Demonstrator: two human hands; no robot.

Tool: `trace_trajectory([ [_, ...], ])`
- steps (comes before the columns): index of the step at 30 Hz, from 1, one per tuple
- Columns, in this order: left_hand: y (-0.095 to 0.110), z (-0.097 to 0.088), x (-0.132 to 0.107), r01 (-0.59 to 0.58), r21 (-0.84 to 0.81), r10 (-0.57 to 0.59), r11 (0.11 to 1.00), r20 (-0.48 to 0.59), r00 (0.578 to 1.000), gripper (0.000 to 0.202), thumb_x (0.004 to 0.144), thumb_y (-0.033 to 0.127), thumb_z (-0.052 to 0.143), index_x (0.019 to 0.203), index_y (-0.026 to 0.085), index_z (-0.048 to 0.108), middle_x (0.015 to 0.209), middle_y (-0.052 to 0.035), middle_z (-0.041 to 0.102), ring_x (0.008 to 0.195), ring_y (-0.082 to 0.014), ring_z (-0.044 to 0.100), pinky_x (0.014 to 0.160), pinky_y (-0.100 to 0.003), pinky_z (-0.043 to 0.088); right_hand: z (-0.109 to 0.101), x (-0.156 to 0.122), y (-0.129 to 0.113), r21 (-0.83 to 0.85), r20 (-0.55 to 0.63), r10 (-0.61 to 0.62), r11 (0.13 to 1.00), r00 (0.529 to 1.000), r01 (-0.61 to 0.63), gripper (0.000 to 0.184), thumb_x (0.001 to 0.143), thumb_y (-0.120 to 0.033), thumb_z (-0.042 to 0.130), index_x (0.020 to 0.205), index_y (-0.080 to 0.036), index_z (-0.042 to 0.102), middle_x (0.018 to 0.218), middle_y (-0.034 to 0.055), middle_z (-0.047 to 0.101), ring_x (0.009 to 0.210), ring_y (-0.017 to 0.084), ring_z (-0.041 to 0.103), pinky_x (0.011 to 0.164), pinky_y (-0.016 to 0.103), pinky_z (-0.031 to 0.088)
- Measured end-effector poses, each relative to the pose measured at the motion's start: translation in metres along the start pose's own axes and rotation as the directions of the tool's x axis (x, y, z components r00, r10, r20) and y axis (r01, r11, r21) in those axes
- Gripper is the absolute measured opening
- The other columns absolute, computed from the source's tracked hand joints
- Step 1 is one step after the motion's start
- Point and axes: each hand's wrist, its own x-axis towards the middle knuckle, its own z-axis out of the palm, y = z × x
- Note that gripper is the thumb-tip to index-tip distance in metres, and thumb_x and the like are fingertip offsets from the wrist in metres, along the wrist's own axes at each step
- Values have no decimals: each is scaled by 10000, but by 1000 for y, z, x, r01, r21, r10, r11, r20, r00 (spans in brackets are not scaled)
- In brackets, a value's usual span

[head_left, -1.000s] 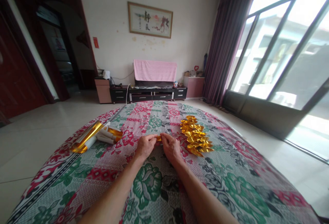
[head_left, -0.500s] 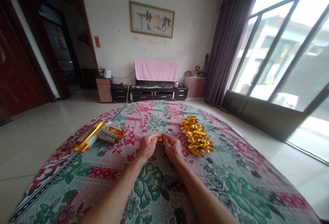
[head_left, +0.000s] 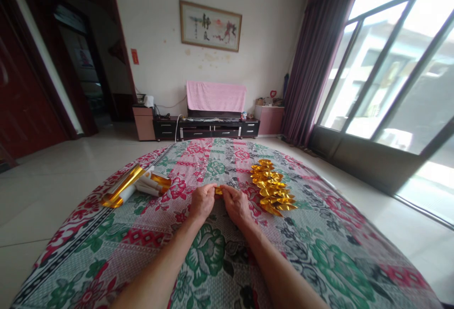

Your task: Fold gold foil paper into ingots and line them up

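Between my two hands is a small piece of gold foil paper (head_left: 219,190), mostly covered by the fingers. My left hand (head_left: 203,201) pinches its left end, and my right hand (head_left: 237,204) pinches the other end. Both hands are over the middle of the table, fingers curled and close together. To the right of my right hand lies a group of folded gold paper ingots (head_left: 271,188), set in rows and partly overlapping. Left of my left hand are rolled sheets of gold foil paper (head_left: 124,188), with white undersides showing.
A flowered cloth in red, green and grey covers the round table (head_left: 156,252). Beyond it stands a low black cabinet (head_left: 220,132) with a pink towel (head_left: 216,95) over something on top. Large windows (head_left: 386,72) and a purple curtain (head_left: 308,63) are on the right.
Both hands shift slightly left and stay pinched on the gold foil paper, with a little more of it showing between them. The ingots and rolled sheets stay where they were.
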Motion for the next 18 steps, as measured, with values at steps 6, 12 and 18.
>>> trace_trajectory([
  [6, 3, 1, -2, -29, 88, 28, 996, 18, 999, 299, 838, 181, 435, 987, 174, 694, 940, -85, 713, 888, -181, 660, 811, -264, 497, -1, 0, -2, -13, -1, 20, 1000, 1000, -20, 323, 848, -251, 409, 976, -249, 706, 783, -3, 718, 707, 150, 654, 627, 189, 438],
  [12, 8, 0, -3, -21, 91, 20, 996, 8, 1000, 298, 843, 191, 433, 993, 193, 690, 956, -70, 711, 911, -170, 655, 805, -239, 489, -1, 1, -2, 20, -40, 40, 999, 998, -40, 321, 850, -283, 409, 954, -236, 708, 807, 8, 720, 727, 158, 654, 650, 201, 456],
  [18, 9, 0, -3, 13, 129, -9, 992, -33, 999, 306, 832, 172, 429, 994, 189, 688, 974, -68, 707, 951, -171, 643, 836, -244, 475, 1, 0, 0, 20, -18, 18, 1000, 1000, -18, 315, 846, -299, 419, 970, -237, 702, 812, 6, 720, 728, 156, 653, 653, 202, 457],
])
